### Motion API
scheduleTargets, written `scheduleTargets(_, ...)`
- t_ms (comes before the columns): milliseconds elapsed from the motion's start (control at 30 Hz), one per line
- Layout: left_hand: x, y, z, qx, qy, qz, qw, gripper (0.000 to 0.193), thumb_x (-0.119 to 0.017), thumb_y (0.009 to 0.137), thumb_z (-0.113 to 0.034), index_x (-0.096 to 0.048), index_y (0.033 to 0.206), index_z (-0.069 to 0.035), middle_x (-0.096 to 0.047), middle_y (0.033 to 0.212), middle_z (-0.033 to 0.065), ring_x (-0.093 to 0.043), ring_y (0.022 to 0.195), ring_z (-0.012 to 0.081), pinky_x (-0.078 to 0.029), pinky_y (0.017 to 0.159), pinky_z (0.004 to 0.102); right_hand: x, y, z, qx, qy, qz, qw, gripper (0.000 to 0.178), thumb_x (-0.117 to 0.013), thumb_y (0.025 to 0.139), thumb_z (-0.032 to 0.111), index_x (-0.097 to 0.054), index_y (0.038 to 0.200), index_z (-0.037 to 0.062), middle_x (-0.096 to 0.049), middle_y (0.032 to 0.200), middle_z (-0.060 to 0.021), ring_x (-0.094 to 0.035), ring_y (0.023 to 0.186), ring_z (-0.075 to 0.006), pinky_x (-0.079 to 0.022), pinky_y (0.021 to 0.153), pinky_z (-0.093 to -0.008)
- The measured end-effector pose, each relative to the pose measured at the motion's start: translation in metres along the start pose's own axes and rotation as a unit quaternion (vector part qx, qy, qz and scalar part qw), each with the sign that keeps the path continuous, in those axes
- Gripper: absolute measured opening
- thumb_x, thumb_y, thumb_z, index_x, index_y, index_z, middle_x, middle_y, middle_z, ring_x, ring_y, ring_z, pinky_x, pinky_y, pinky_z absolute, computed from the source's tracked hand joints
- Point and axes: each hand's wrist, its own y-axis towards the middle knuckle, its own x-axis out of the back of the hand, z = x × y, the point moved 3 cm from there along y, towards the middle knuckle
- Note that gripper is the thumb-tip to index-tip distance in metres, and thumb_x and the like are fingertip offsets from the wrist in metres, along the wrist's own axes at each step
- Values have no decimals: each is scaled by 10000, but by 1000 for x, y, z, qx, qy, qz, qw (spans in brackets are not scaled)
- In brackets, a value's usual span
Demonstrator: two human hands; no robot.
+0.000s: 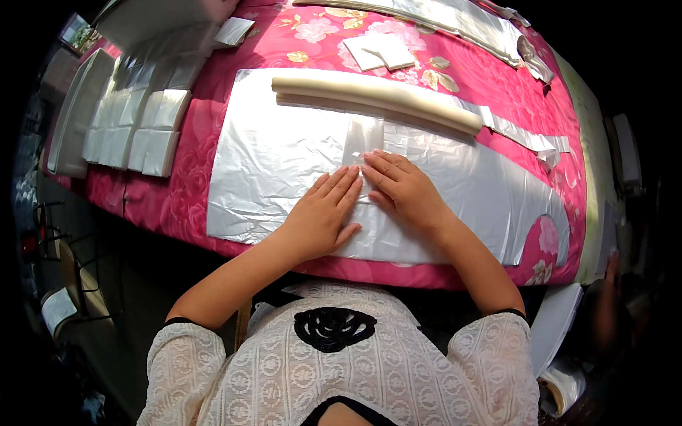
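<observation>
A large white plastic bag (270,177) lies spread out on the table, with cut-out handles at its right end. My left hand (323,213) rests flat on its middle, fingers stretched forward. Beside it my right hand (405,188) also lies palm down, fingertips close to those of the left. Under and ahead of my fingers is a narrow, greyish, see-through strip of film (364,135), whose near end my hands hide. A cream-coloured roller tube (376,103) lies across the far part of the bag, just beyond my right hand.
Folded white packets (138,128) stand in rows at the left beside a clear plastic box (74,117). Two small folded packets (380,52) lie beyond the tube. More stacked bags (440,21) line the far side. A pink flowered cloth (188,177) covers the table.
</observation>
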Motion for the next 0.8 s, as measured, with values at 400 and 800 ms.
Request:
scheduleTargets(400, 9, 6, 7, -2, -63, -105, 992, 192, -658, 710, -69, -613, 895, -42, -637, 1046, 88, -630, 940, 223, -528, 760, 323, 6, 8, -11, -10, 97, -6, 995, 309, -586, 673, 11, -622, 980, 15, -608, 1075, -94, -555, 1002, -267, -454, 876, -356)
scheduleTargets(800, 9, -34, -6, -51, -73, -71, 994, 502, -689, 658, -100, -553, 1140, -51, -592, 1149, 78, -578, 1034, 217, -435, 881, 358, 1, -24, 29, 73, 64, -40, 995, 197, -604, 712, 64, -649, 904, 70, -646, 918, -42, -608, 843, -206, -504, 715, -306)
